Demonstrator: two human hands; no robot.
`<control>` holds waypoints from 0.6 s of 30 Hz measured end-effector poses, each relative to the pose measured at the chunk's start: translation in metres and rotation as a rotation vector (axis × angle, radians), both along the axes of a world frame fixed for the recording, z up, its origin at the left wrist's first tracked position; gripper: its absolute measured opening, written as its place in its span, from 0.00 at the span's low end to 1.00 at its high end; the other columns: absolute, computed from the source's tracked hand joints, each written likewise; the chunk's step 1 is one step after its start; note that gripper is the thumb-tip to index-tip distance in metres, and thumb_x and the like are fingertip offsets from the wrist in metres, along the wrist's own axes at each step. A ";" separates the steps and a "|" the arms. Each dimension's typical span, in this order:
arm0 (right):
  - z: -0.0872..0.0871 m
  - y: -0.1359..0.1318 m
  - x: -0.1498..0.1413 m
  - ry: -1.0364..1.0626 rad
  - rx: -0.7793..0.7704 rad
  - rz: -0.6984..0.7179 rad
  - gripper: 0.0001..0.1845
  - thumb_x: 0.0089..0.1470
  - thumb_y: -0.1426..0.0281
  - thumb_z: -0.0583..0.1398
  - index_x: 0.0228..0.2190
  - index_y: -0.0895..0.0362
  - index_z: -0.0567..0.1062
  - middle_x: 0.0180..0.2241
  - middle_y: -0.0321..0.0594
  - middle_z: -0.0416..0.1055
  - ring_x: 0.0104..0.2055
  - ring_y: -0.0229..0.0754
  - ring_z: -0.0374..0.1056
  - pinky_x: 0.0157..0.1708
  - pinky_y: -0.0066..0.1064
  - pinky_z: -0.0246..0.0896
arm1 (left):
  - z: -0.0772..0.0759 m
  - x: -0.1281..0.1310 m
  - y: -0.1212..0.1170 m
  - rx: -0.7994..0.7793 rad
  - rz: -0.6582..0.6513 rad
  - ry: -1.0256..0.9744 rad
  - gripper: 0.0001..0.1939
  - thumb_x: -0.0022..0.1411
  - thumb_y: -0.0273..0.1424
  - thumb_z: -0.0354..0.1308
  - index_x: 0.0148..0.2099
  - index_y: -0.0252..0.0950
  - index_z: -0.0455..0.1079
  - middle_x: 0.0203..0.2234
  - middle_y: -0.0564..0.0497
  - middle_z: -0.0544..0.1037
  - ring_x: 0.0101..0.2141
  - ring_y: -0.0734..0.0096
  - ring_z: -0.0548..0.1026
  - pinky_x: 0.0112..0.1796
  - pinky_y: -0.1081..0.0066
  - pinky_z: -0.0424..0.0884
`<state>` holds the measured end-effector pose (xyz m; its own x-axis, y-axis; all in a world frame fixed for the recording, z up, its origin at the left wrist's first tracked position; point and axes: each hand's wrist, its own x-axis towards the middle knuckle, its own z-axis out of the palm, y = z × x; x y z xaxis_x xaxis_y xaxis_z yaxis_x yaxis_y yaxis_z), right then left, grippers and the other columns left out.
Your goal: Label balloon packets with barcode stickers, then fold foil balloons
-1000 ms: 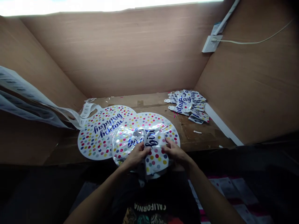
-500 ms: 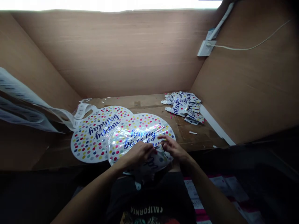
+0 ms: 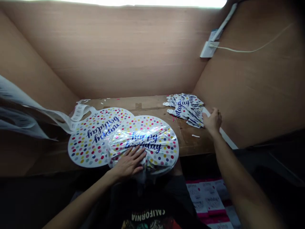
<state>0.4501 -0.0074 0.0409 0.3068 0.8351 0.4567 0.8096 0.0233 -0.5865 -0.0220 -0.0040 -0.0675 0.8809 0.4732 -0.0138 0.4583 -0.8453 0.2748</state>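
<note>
My left hand (image 3: 130, 163) lies flat with spread fingers on a round polka-dot foil balloon (image 3: 152, 148) printed "happy birthday", which is wrapped in crumpled clear plastic film. The balloon's lower edge gathers under my palm. It overlaps a second, unwrapped dotted balloon (image 3: 91, 143) on its left. My right hand (image 3: 213, 120) is stretched out far right, its fingertips at the right edge of a pile of folded foil balloons (image 3: 187, 109). It holds nothing I can see.
A strip of white barcode labels (image 3: 79, 112) trails in from the left over a wooden bench (image 3: 152, 103), which has scraps on it. Plywood walls (image 3: 107, 47) surround the bench. A white strip (image 3: 225, 135) lies right of the pile. Printed sheets (image 3: 207, 200) lie below the bench.
The plastic film now lies smoothed over the balloon instead of bunched. My left hand has flattened onto it, and my right hand has moved from the balloon to the far pile.
</note>
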 end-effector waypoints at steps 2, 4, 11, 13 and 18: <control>-0.028 -0.004 -0.045 -0.002 -0.026 0.140 0.20 0.71 0.64 0.48 0.46 0.64 0.75 0.37 0.52 0.75 0.36 0.45 0.66 0.40 0.39 0.57 | -0.005 0.012 0.013 0.014 0.065 0.022 0.36 0.72 0.50 0.51 0.76 0.44 0.53 0.74 0.44 0.54 0.73 0.48 0.48 0.69 0.49 0.39; -0.059 -0.018 -0.101 -0.008 -0.094 0.382 0.14 0.64 0.60 0.61 0.42 0.58 0.78 0.37 0.45 0.76 0.36 0.44 0.68 0.41 0.35 0.60 | -0.007 0.022 0.027 -0.017 0.101 0.017 0.36 0.72 0.50 0.51 0.76 0.44 0.53 0.74 0.44 0.51 0.73 0.47 0.46 0.69 0.48 0.37; -0.115 -0.061 -0.185 -0.586 -0.142 0.811 0.06 0.63 0.71 0.62 0.42 0.55 0.78 0.42 0.47 0.75 0.44 0.50 0.66 0.44 0.39 0.55 | -0.001 0.013 0.035 -0.139 0.020 -0.086 0.33 0.72 0.48 0.53 0.74 0.46 0.57 0.74 0.44 0.55 0.73 0.48 0.47 0.69 0.46 0.35; -0.115 -0.059 -0.177 -0.560 -0.107 0.802 0.09 0.65 0.75 0.56 0.35 0.56 0.76 0.35 0.44 0.74 0.38 0.46 0.64 0.42 0.38 0.53 | 0.005 0.000 0.028 -0.149 -0.056 -0.091 0.46 0.62 0.52 0.63 0.75 0.42 0.53 0.74 0.39 0.53 0.73 0.41 0.46 0.69 0.44 0.36; -0.087 -0.071 -0.168 -0.441 -0.097 0.772 0.09 0.65 0.75 0.54 0.36 0.58 0.75 0.34 0.45 0.76 0.38 0.46 0.66 0.46 0.40 0.55 | 0.037 -0.036 0.001 -0.142 -0.016 -0.207 0.22 0.69 0.35 0.59 0.64 0.42 0.71 0.60 0.39 0.75 0.61 0.48 0.69 0.64 0.50 0.56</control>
